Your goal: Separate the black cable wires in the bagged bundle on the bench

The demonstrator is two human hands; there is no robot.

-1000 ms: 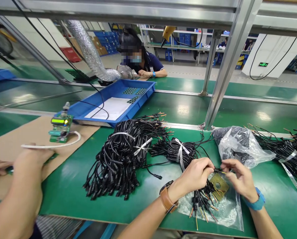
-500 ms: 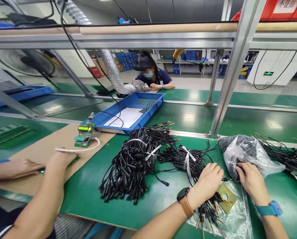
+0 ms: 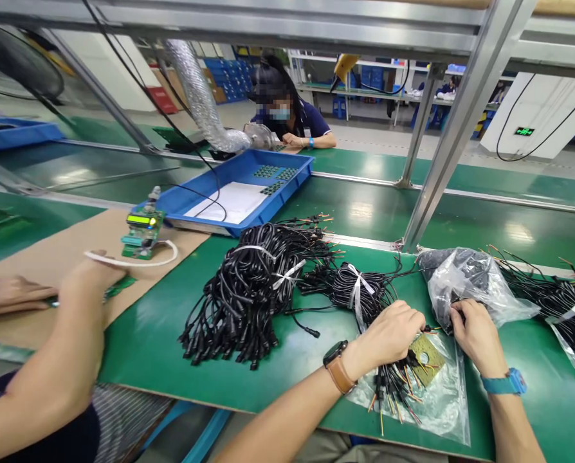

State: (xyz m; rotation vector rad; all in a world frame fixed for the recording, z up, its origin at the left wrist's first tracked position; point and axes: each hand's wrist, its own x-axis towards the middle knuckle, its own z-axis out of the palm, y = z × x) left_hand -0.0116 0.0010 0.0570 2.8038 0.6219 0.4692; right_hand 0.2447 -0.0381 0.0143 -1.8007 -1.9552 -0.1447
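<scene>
My left hand [image 3: 388, 334], with a brown-strapped watch on the wrist, is closed over the top of a bunch of short black cables [image 3: 394, 384] with orange and yellow ends. The cables lie on a flat clear bag [image 3: 439, 408] beside a square brass plate [image 3: 428, 360]. A thin wire end [image 3: 431, 330] sticks out from its fingertips towards my right hand [image 3: 475, 334], which wears a blue wristband. My right hand's fingers are curled at the mouth of a crumpled clear bag [image 3: 475, 280] holding black parts. What those fingers hold is hidden.
Tied bundles of black cable [image 3: 253, 289] lie left of my hands, and more [image 3: 557, 302] at the right. A co-worker's hand [image 3: 89, 276] rests on cardboard near a circuit board [image 3: 143, 235]. A blue tray [image 3: 287, 186], a slanted metal post [image 3: 456, 128] and a seated person stand beyond.
My hands went from pinching a wire over the brass plate to my right reaching into the crumpled bag, now drawn back to its mouth. The view tilted up, then down again.
</scene>
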